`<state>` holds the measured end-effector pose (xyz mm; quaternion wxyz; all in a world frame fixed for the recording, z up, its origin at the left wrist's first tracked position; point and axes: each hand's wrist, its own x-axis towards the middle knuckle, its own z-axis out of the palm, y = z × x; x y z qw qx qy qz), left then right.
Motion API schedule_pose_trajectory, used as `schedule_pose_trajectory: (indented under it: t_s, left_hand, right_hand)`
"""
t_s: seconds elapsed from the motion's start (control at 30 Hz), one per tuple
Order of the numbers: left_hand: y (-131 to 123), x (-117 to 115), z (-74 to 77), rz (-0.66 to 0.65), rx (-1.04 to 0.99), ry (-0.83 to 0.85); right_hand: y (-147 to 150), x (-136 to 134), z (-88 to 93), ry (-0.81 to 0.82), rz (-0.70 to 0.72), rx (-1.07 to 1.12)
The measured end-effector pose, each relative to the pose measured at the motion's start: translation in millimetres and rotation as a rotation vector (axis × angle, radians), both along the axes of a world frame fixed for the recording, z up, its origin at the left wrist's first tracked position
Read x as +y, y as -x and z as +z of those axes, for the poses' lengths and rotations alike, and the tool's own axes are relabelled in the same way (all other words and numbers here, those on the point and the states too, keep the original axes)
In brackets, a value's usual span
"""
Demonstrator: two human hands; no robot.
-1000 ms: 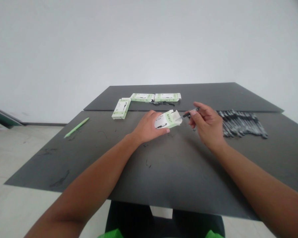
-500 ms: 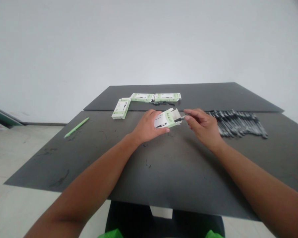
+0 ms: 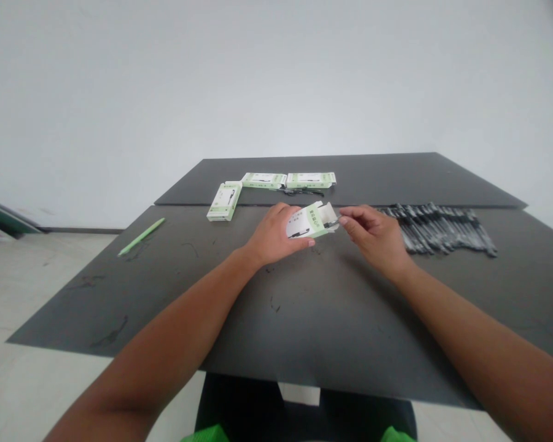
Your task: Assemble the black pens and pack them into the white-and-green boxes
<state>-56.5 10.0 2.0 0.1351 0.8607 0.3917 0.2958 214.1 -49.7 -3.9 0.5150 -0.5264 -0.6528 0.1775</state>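
Observation:
My left hand [image 3: 276,235] is wrapped round a white and green pen box [image 3: 309,222] with a pen picture on its face. The box lies tilted above the table, its flaps open at the right end. My right hand [image 3: 373,236] pinches the outer end of a black and clear pen [image 3: 333,223] between thumb and fingers. The pen's other end is inside the open mouth of the box. Just right of that hand is a row of many similar pens [image 3: 442,229], laid side by side.
Two pen boxes [image 3: 310,180] lie end to end at the back, and a third box [image 3: 225,201] sits left of them. A few black pens [image 3: 299,192] lie in front of the back boxes. A green pen-shaped stick [image 3: 142,236] rests on the dark table [image 3: 304,307] at left.
My right hand has moved slightly left, and the pen has gone deeper into the box. My left hand and the box stay in place.

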Motion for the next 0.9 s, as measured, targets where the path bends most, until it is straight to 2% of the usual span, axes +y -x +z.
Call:
schedule_pose_trajectory:
  t_s: [0.17, 0.37, 0.9]
  left_hand:
    - [-0.4, -0.3, -0.1, -0.005, -0.005, -0.005]
    - [0.3, 0.2, 0.6, -0.012, 0.002, 0.004]
    - [2.2, -1.0, 1.3, -0.007, 0.003, 0.015]
  right_hand:
    - [1.4, -3.0, 4.1, -0.043, 0.035, -0.018]
    - [1.1, -2.2, 3.9, -0.027, 0.01, 0.028]
    - [-13.3, 6.5, -2.4, -0.023, -0.16, 0.084]
